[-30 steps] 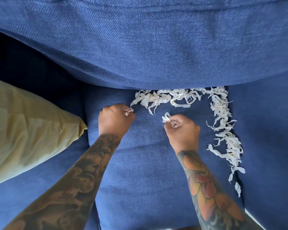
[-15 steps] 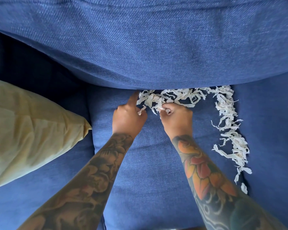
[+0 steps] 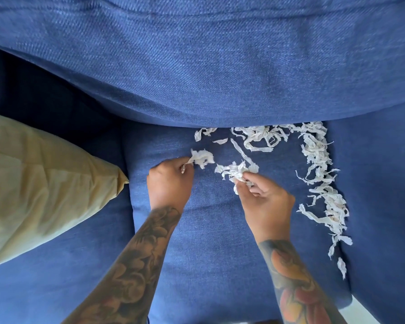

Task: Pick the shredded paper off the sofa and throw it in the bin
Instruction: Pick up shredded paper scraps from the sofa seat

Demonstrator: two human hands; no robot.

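**Both hands pinching shreds off the sofa seat**

The shredded paper [image 3: 318, 174] lies on the blue sofa [image 3: 208, 242] seat cushion, strung along the back crease at centre right and down the right seam. The left hand [image 3: 170, 183] pinches a small white tuft at centre frame; the right hand [image 3: 265, 206] grips a crumpled bunch just beside it. A beige pillow [image 3: 40, 183] sits at the left edge

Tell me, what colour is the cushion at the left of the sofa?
The cushion is pale yellow-beige, seen in the head view.
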